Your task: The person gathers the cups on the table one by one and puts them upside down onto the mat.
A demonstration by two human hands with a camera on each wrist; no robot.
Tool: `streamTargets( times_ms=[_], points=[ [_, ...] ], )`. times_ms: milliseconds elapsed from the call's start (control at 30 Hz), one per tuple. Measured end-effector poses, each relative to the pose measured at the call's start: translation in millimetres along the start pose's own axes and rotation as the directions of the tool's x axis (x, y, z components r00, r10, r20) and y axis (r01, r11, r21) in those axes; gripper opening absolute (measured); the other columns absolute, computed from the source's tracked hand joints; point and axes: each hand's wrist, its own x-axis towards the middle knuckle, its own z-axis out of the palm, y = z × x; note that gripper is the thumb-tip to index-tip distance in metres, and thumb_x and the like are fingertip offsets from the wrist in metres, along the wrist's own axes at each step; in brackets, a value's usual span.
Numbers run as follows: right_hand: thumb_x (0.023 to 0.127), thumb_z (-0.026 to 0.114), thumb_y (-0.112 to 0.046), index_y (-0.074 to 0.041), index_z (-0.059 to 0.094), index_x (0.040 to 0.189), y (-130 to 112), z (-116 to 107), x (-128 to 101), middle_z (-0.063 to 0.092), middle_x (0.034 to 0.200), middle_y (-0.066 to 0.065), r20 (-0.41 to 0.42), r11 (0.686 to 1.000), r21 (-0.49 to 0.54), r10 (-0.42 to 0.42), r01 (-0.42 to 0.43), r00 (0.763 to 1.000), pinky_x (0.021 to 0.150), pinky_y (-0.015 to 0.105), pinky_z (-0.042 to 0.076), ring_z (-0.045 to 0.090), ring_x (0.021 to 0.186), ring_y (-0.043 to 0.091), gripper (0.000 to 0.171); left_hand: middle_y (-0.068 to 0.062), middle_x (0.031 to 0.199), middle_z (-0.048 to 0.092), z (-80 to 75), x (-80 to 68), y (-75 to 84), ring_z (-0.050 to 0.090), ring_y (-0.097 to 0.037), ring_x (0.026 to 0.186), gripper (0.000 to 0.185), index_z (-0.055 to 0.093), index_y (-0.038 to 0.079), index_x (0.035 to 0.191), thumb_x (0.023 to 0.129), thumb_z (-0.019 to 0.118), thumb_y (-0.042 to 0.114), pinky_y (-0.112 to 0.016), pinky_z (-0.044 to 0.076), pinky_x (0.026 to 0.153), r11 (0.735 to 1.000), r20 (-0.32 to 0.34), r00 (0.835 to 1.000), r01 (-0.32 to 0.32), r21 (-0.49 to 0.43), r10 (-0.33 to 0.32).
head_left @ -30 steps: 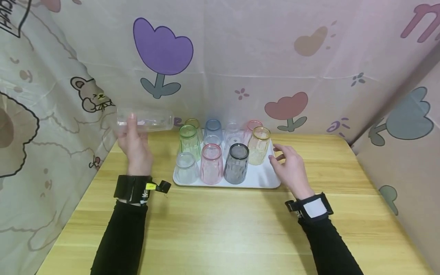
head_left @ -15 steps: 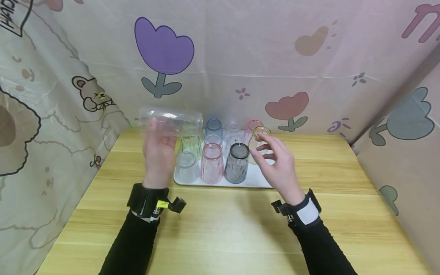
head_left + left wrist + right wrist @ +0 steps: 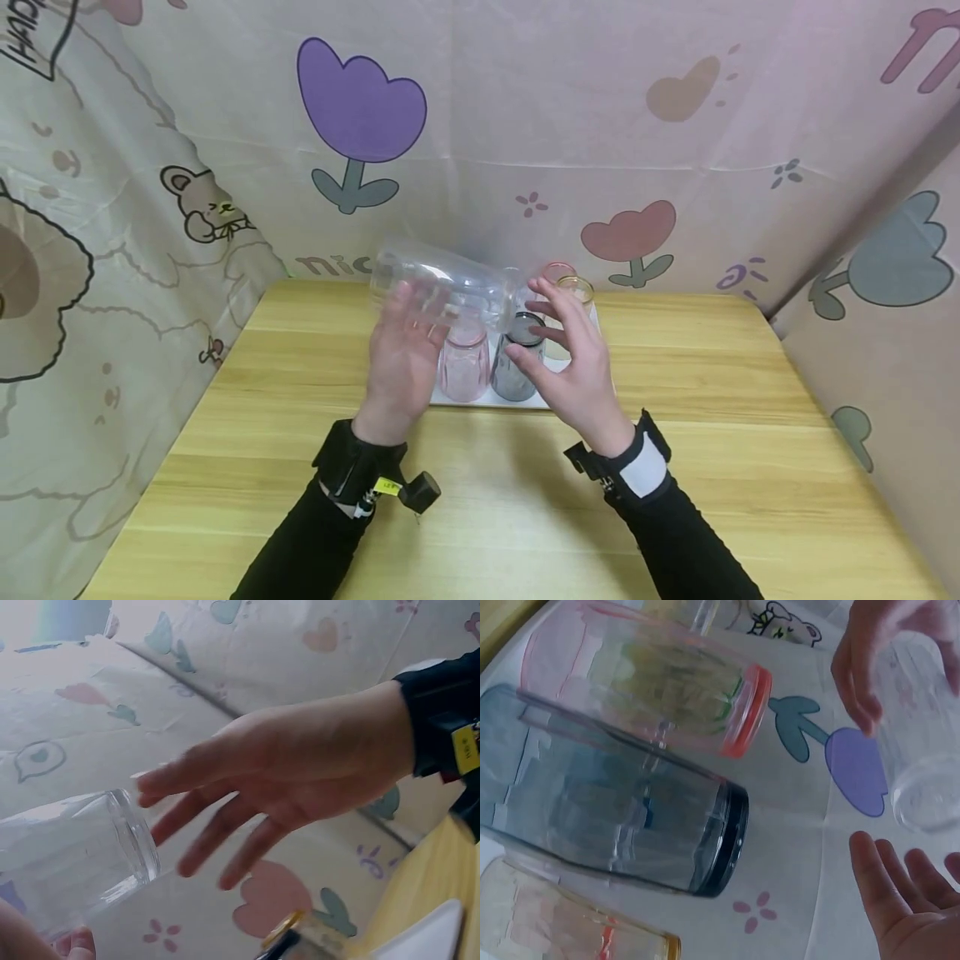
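Clear bottle (image 3: 442, 287) lies sideways above the tray (image 3: 480, 398), gripped by the left hand (image 3: 405, 350) so its end faces the right hand (image 3: 573, 358). Left wrist view: right fingers (image 3: 217, 825) spread near it (not touching). Right wrist view: grey cup (image 3: 622, 817) and pink cup (image 3: 652, 690) stand below.

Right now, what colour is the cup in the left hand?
Clear, no colour: the cup, best in the head view.

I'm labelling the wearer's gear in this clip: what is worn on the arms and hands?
Both arms have long black sleeves. The left hand is bare; its wrist carries a black strap with a small yellow tag and a little black camera block. The right hand is bare too, with a black wristband bearing a white patch.
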Motion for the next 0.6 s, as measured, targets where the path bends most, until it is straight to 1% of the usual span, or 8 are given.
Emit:
streamTargets(
  times_ms=[67,133,200,333,400,467,600],
  points=[
    [0.096,0.074,-0.044,-0.001,0.042,0.156,-1.2,2.2,-0.4,0.050,0.154,0.012,-0.001,1.000,0.000,0.000,0.000,1.000,0.096,0.038,0.059,0.060,0.128,0.033,0.080,-0.006,0.138,0.056,1.8,-1.7,-3.9,0.058,-0.023,0.125,0.078,0.052,0.016,0.135,0.078,0.087,0.055,-0.032,0.053,0.103,1.000,0.012,1.000,0.021,-0.013,-0.021],
    [0.095,0.073,-0.047,0.000,0.041,0.156,-2.3,4.1,-0.7,0.050,0.154,0.012,-0.006,1.000,-0.012,-0.004,0.004,1.000,0.096,0.036,0.059,0.060,0.128,0.030,0.083,-0.007,0.138,0.056,3.3,-3.5,-7.3,0.060,-0.023,0.122,0.080,0.051,0.017,0.134,0.076,0.089,0.055,-0.031,0.055,0.101,0.999,0.017,0.999,0.046,-0.028,-0.046],
    [0.095,0.073,-0.049,0.000,0.042,0.155,-3.3,5.4,-1.1,0.051,0.153,0.012,-0.015,0.999,-0.034,-0.009,0.008,1.000,0.095,0.032,0.059,0.060,0.126,0.028,0.084,-0.009,0.139,0.055,4.5,-4.8,-10.6,0.061,-0.024,0.122,0.086,0.049,0.016,0.136,0.072,0.091,0.055,-0.032,0.056,0.100,0.996,0.021,0.997,0.077,-0.047,-0.076],
    [0.094,0.073,-0.049,0.000,0.044,0.154,-4.0,6.7,-1.8,0.052,0.151,0.014,-0.030,0.999,-0.052,-0.016,0.014,0.999,0.093,0.028,0.059,0.061,0.122,0.028,0.083,-0.013,0.150,0.048,5.5,-8.1,-15.6,0.056,-0.029,0.131,0.109,0.037,0.013,0.151,0.069,0.092,0.058,-0.032,0.055,0.102,0.991,0.024,0.991,0.132,-0.033,-0.132],
    [0.094,0.075,-0.047,0.001,0.045,0.153,-3.7,7.1,-2.2,0.053,0.150,0.015,-0.035,0.999,-0.041,-0.017,0.016,0.999,0.092,0.029,0.059,0.061,0.121,0.028,0.082,-0.014,0.152,0.045,5.5,-9.7,-17.3,0.054,-0.030,0.134,0.115,0.032,0.013,0.154,0.068,0.092,0.060,-0.032,0.054,0.104,0.989,0.028,0.989,0.149,-0.022,-0.148],
    [0.094,0.076,-0.045,0.002,0.047,0.152,-3.2,7.1,-2.8,0.052,0.149,0.017,-0.040,0.999,-0.034,-0.023,0.022,0.999,0.092,0.031,0.059,0.060,0.122,0.027,0.080,-0.013,0.151,0.046,5.8,-10.6,-18.6,0.054,-0.030,0.134,0.113,0.033,0.013,0.154,0.069,0.091,0.060,-0.033,0.053,0.105,0.987,0.031,0.987,0.159,-0.020,-0.159],
    [0.093,0.077,-0.041,0.004,0.049,0.149,-2.5,6.1,-4.4,0.052,0.148,0.020,-0.055,0.999,-0.005,-0.040,0.040,0.998,0.092,0.037,0.059,0.056,0.129,0.028,0.077,-0.012,0.146,0.049,6.0,-11.0,-20.0,0.059,-0.026,0.127,0.104,0.040,0.014,0.148,0.070,0.091,0.059,-0.032,0.055,0.103,0.984,0.056,0.983,0.177,-0.032,-0.175]
  ],
)
